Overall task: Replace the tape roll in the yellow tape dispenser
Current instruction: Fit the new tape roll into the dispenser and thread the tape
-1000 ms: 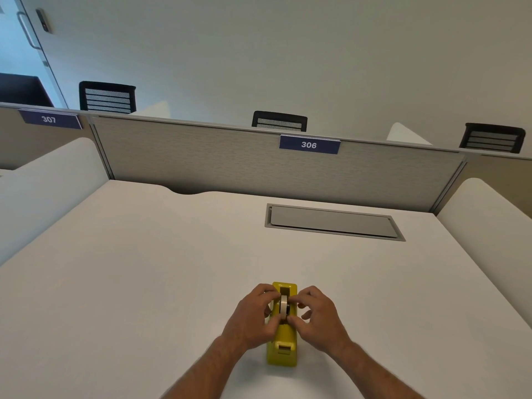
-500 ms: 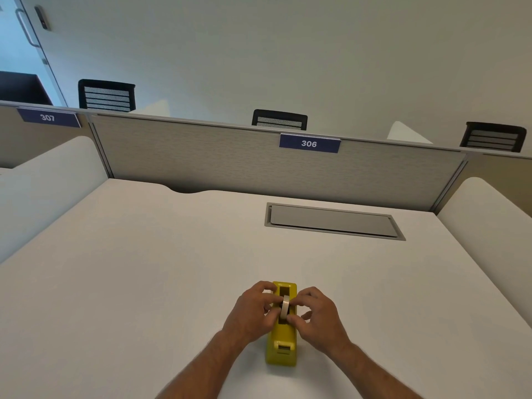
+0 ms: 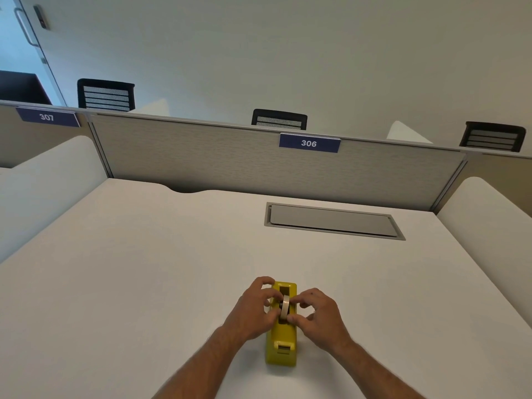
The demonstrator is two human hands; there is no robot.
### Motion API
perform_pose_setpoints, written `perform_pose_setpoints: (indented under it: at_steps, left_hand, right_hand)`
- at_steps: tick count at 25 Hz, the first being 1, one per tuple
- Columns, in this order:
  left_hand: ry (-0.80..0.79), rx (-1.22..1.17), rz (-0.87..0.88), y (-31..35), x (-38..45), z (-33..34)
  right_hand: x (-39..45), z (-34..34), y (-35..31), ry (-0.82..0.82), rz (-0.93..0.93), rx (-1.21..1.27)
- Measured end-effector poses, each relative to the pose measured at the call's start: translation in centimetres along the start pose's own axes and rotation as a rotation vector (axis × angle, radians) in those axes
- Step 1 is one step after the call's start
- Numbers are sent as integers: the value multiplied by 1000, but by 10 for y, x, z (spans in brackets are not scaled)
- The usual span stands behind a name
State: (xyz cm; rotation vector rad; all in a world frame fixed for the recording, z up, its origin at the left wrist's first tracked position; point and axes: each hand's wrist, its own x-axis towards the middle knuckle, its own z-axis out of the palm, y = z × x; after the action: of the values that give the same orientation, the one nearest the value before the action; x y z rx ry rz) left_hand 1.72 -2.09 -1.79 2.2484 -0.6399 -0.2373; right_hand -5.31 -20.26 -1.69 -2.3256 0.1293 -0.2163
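A yellow tape dispenser (image 3: 281, 338) stands on the near part of a white desk (image 3: 144, 269), a little right of centre, lengthwise along the line of sight, with its cutter end toward the person. A tape roll (image 3: 285, 309) sits upright on edge in the slot on top of the dispenser, roughly at its middle, with a dark hub showing at its left face.

The left hand (image 3: 253, 309) comes in from the near left and closes on the roll's left side, its fingers curled against the roll and the dispenser's left wall. The right hand (image 3: 318, 316) comes in from the near right, thumb and forefinger pinched against the roll's right side, the other fingers bent. Both hands thus grip the roll from opposite sides. Whether the roll is fully seated in the slot cannot be told.

Farther back on the desk, to the right, lies a grey cable hatch (image 3: 334, 221) set flush in the surface. A grey partition (image 3: 201, 156) closes the far edge, carrying a blue label reading 306 (image 3: 309, 143). Black chair backs (image 3: 106, 95) rise beyond it.
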Motion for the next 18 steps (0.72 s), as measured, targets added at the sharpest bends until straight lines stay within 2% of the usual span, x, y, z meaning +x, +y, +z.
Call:
perform_pose_setpoints:
  at_steps: [5, 10, 18]
  left_hand:
    - [56, -26, 24, -3, -6, 4]
    - [58, -115, 79, -3, -11, 2]
    - [45, -82, 37, 0, -12, 6]
  right_hand:
    - [-1, -1, -4, 6, -5, -15]
    - [0, -3, -6, -36, -112, 23]
    - [8, -6, -16, 4, -224, -63]
